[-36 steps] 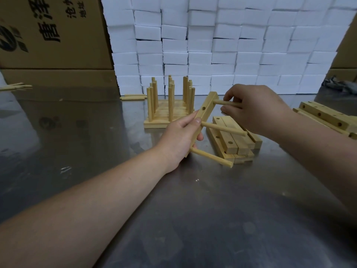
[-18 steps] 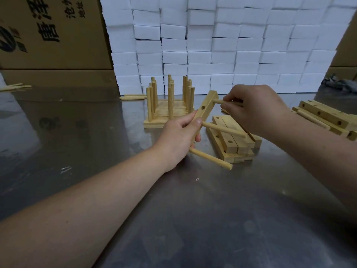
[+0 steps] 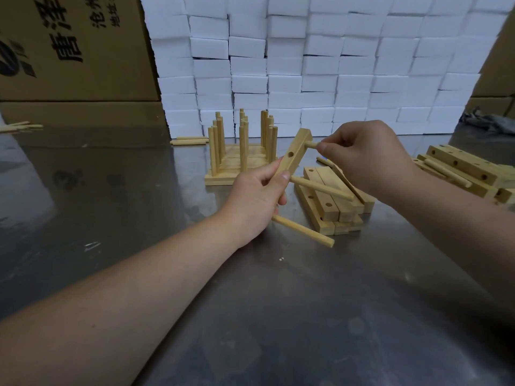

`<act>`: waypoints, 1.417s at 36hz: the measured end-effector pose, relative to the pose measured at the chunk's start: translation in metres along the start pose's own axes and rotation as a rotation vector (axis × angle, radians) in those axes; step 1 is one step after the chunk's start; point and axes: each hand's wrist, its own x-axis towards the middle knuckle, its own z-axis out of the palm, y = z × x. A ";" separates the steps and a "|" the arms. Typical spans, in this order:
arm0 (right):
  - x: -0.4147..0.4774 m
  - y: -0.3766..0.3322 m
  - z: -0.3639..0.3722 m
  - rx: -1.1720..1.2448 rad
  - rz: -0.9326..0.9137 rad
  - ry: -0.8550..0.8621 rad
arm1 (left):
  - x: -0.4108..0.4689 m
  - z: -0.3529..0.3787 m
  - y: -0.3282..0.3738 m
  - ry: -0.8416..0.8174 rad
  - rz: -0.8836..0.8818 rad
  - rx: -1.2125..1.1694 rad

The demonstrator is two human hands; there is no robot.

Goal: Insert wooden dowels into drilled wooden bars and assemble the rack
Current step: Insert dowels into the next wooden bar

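Observation:
My left hand (image 3: pixel 255 197) grips a drilled wooden bar (image 3: pixel 294 153), tilted up above the steel table. Two dowels stick out of its lower part toward the right: one in the middle (image 3: pixel 320 188), one at the bottom (image 3: pixel 303 231). An empty hole shows on the bar's face. My right hand (image 3: pixel 362 156) pinches a third dowel (image 3: pixel 311 144) whose end sits at the bar's top hole. A stack of drilled bars (image 3: pixel 333 207) lies just below the hands. Behind stands a finished rack (image 3: pixel 242 151) with several upright dowels.
More drilled bars and dowels are piled at the right edge (image 3: pixel 468 174). Loose dowels lie by the foam wall (image 3: pixel 189 140) and at the far left (image 3: pixel 19 126). White foam blocks (image 3: pixel 306 65) and cardboard boxes (image 3: pixel 72 45) close off the back of the steel table (image 3: pixel 278 316).
My right hand has pushed the top dowel further toward the bar, so less of it shows between fingers and bar. The left hand holds the bar almost still.

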 end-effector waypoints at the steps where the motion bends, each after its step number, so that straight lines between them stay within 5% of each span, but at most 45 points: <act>1: 0.000 0.000 0.000 0.028 0.021 0.001 | 0.000 0.000 0.000 0.001 0.008 0.012; 10: 0.000 -0.002 0.004 0.251 0.234 0.034 | 0.000 -0.001 -0.002 0.002 0.067 0.111; 20: 0.004 -0.009 0.001 0.140 0.292 -0.086 | 0.003 -0.002 -0.006 -0.115 0.033 0.190; 25: 0.006 -0.020 -0.008 0.617 0.395 -0.186 | 0.008 -0.005 -0.005 -0.039 -0.087 0.076; 28: 0.013 -0.019 -0.015 0.816 0.416 -0.164 | 0.011 -0.010 -0.002 -0.065 -0.200 -0.204; 31: 0.020 -0.015 -0.016 0.644 0.457 -0.063 | 0.012 -0.019 -0.001 -0.147 -0.281 -0.420; 33: 0.018 -0.007 -0.015 0.368 0.310 -0.050 | 0.014 -0.023 -0.001 -0.217 -0.315 -0.444; 37: 0.009 0.001 -0.008 0.064 0.047 -0.258 | 0.014 -0.028 -0.001 -0.322 -0.352 -0.418; 51: 0.008 0.004 -0.008 -0.078 -0.162 -0.433 | 0.018 -0.034 -0.004 -0.358 -0.429 -0.490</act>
